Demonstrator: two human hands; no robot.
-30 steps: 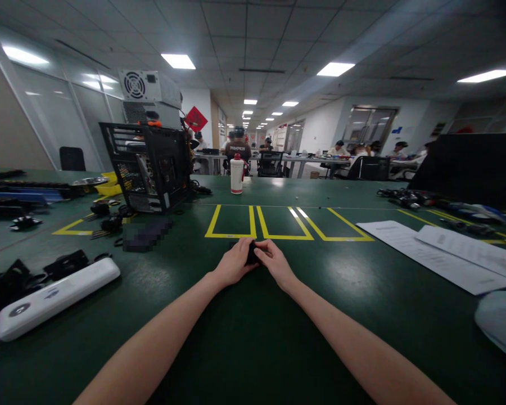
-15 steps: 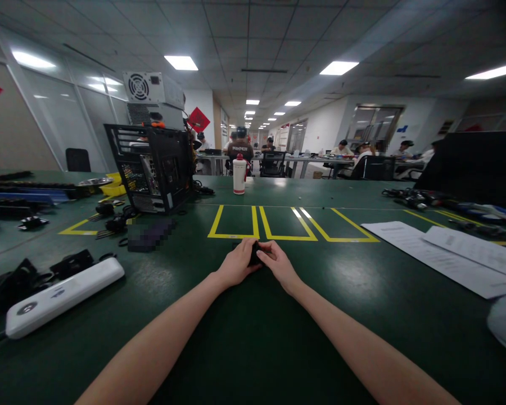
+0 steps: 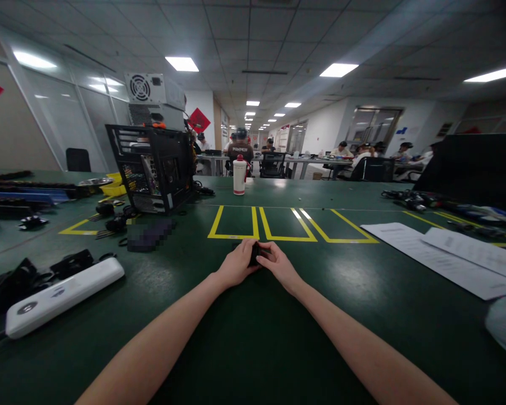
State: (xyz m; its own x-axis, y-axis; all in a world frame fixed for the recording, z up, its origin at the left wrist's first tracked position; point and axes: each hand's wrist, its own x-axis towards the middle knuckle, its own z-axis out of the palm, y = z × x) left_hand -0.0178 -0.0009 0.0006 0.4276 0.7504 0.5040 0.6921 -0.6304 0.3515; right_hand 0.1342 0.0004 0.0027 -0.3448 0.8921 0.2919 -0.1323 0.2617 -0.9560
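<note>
Both hands meet over the green table (image 3: pixel 253 337), just in front of the yellow taped outlines (image 3: pixel 234 237). Between them is a small black object (image 3: pixel 254 256), mostly covered by my fingers, so its kind does not show. My left hand (image 3: pixel 238 263) wraps round it from the left. From the other side, my right hand (image 3: pixel 277 263) grips it with thumb and fingers bent together.
A black computer case (image 3: pixel 152 169) with grey power supplies (image 3: pixel 154 90) on top stands at back left. Nearer lie a white power strip (image 3: pixel 65 298) and black parts. A white bottle (image 3: pixel 239 177) stands beyond the outlines; paper sheets (image 3: pixel 430 259) lie right. People sit further back.
</note>
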